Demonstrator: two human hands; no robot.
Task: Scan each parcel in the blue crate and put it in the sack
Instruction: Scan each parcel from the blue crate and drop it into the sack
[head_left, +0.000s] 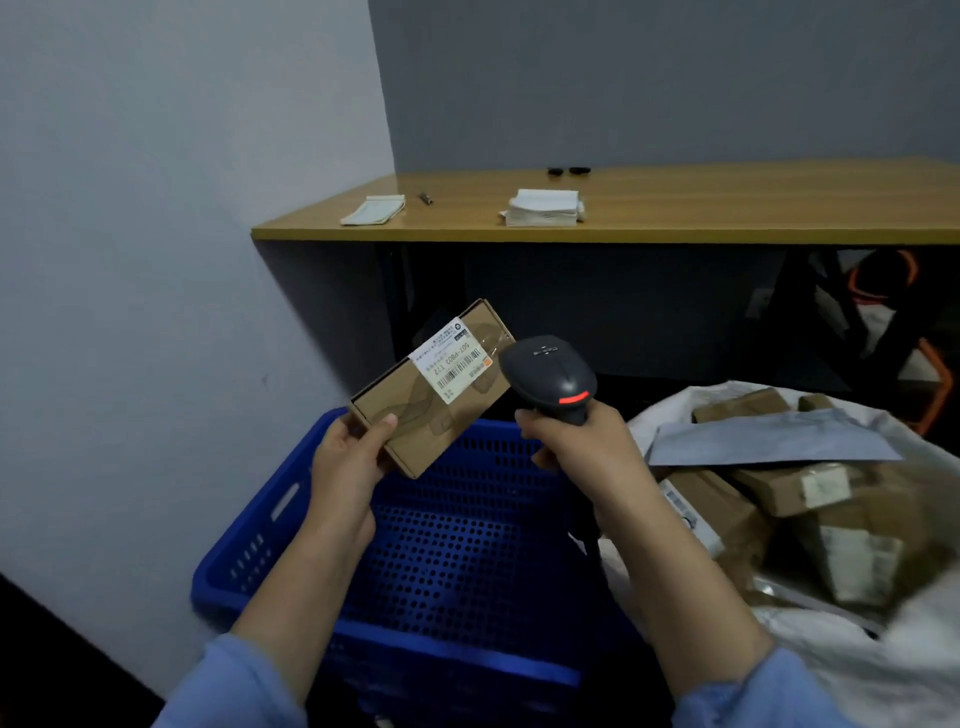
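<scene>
The wooden table (727, 218) runs along the back wall ahead of you. Below it to your right, the white sack (857, 660) lies open with several brown cardboard parcels (711, 499) and a grey mailer (769, 441) inside. The blue crate (467, 545) sits directly under your forearms, just left of the sack and touching it. Above the crate's far rim you hold a flat brown parcel (457, 415), tilted with its labelled face up. Your left hand (348, 457) grips its near corner, thumb on top and fingers curled beneath. Your right hand (576, 441) is wrapped round the handle of the dark grey scanner (550, 371). The scanner's head sits just beside the parcel's right edge, with a red light glowing on its back. The white label (452, 358), printed with barcodes, lies close to the scanner's head. On the table rest a stack of white papers (543, 208), a smaller pad (371, 210) to its left, and a small dark stick (426, 198) between them.
</scene>
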